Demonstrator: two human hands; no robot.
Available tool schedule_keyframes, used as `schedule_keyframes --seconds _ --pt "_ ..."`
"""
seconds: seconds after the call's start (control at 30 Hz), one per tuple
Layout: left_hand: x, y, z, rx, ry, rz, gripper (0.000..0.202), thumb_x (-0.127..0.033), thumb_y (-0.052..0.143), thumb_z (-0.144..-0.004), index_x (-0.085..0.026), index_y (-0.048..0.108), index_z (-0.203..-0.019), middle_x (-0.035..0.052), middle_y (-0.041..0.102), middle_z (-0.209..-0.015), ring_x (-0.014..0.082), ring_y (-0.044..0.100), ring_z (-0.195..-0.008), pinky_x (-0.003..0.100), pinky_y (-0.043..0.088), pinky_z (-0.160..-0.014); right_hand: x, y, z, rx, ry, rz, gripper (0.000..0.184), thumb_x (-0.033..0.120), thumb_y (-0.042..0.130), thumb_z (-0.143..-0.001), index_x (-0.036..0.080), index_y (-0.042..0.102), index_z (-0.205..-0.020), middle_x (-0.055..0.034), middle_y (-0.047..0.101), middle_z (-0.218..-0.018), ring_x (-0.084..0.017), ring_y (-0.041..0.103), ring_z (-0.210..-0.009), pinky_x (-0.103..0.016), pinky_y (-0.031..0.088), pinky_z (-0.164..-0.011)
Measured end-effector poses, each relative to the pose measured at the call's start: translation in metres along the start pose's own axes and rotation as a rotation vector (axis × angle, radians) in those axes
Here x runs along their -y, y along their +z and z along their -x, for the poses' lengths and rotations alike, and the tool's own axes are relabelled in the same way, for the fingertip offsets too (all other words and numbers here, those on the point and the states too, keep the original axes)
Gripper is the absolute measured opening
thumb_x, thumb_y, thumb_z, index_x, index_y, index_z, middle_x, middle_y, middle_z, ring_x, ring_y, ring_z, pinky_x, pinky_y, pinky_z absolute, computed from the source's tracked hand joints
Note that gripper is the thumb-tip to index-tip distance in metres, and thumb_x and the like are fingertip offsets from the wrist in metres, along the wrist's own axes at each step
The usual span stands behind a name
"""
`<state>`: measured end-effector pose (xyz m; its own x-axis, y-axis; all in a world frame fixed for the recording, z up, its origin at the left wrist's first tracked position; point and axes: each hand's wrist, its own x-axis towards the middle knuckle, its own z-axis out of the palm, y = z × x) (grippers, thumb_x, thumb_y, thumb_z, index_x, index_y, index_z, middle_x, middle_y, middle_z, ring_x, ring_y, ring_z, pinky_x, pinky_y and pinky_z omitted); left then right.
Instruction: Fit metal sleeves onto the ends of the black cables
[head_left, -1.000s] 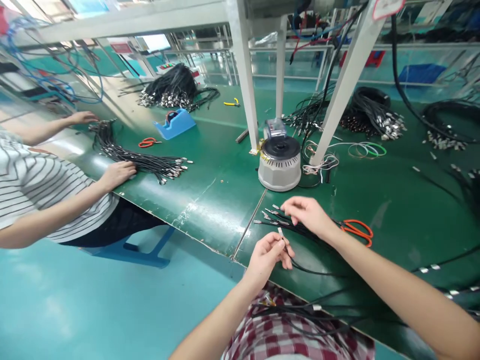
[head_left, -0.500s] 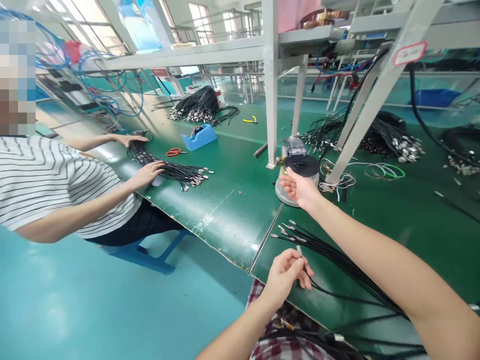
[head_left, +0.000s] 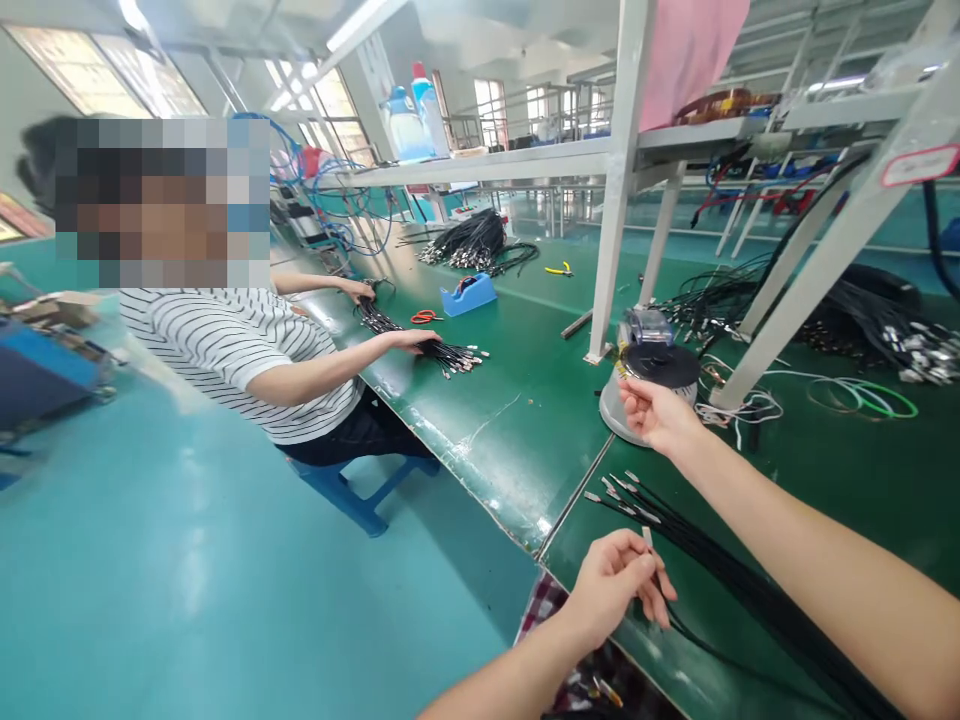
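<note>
My left hand (head_left: pixel 615 585) pinches the metal-tipped end of a thin black cable (head_left: pixel 648 540) near the front edge of the green table (head_left: pixel 517 420). A bundle of black cables (head_left: pixel 720 565) with metal ends lies under my right forearm. My right hand (head_left: pixel 654 412) reaches out to the round white and black tape dispenser (head_left: pixel 651 385), fingers curled at its front edge; whether it holds a piece of tape I cannot make out.
A person in a striped shirt (head_left: pixel 240 350) sits to the left, both hands on a cable bundle (head_left: pixel 442 350). A blue tape holder (head_left: pixel 469 293), orange scissors (head_left: pixel 426 317), cable heaps (head_left: pixel 472 240) and white frame legs (head_left: pixel 615 190) stand on the table.
My view has swung left and up. My right hand left the cable bundle and reached forward to the round dispenser. My left hand keeps its pinch on the cable end.
</note>
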<state>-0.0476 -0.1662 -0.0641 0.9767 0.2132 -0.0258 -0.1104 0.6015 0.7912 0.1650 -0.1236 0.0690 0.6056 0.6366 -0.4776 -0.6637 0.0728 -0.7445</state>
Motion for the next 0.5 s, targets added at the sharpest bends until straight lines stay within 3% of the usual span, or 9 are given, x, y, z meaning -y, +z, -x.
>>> schedule_keyframes --seconds 0.23,0.3,0.4,0.5 --pt "-0.001 0.003 0.0 0.0 0.015 -0.01 0.037 -0.042 0.064 -0.092 -0.01 0.045 -0.096 0.0171 0.068 -0.081 0.0162 0.064 -0.052 0.018 0.042 -0.045 -0.016 -0.01 0.003 -0.012 -0.027 0.01 0.024 0.019 0.072 -0.082 0.01 0.069 -0.104 -0.0036 0.066 -0.079 -0.003 0.057 -0.054 -0.011 0.038 -0.041" --pt "-0.002 0.003 0.0 0.003 0.018 -0.017 0.036 -0.041 0.062 -0.093 -0.01 0.045 -0.096 0.0164 0.068 -0.081 0.0154 0.064 -0.052 0.018 0.042 -0.047 -0.012 -0.011 0.006 -0.009 -0.02 0.011 0.035 0.035 0.074 -0.082 0.009 0.069 -0.106 -0.0053 0.066 -0.082 -0.005 0.057 -0.055 -0.013 0.04 -0.042" --pt "-0.005 0.005 0.0 0.019 0.014 -0.027 0.035 -0.041 0.061 -0.094 -0.01 0.044 -0.095 0.0159 0.067 -0.08 0.0147 0.064 -0.052 0.018 0.042 -0.048 -0.002 -0.009 0.008 -0.011 0.002 0.003 0.067 0.069 0.062 -0.082 0.006 0.069 -0.105 -0.0085 0.066 -0.084 -0.009 0.06 -0.058 -0.017 0.044 -0.042" --pt "-0.007 0.005 0.001 0.026 0.012 -0.027 0.036 -0.042 0.062 -0.093 -0.01 0.044 -0.095 0.0166 0.067 -0.079 0.015 0.064 -0.053 0.018 0.042 -0.048 0.001 -0.003 0.007 -0.028 0.015 0.001 0.069 0.071 0.058 -0.083 0.005 0.069 -0.104 -0.0091 0.065 -0.084 -0.01 0.061 -0.058 -0.017 0.043 -0.041"
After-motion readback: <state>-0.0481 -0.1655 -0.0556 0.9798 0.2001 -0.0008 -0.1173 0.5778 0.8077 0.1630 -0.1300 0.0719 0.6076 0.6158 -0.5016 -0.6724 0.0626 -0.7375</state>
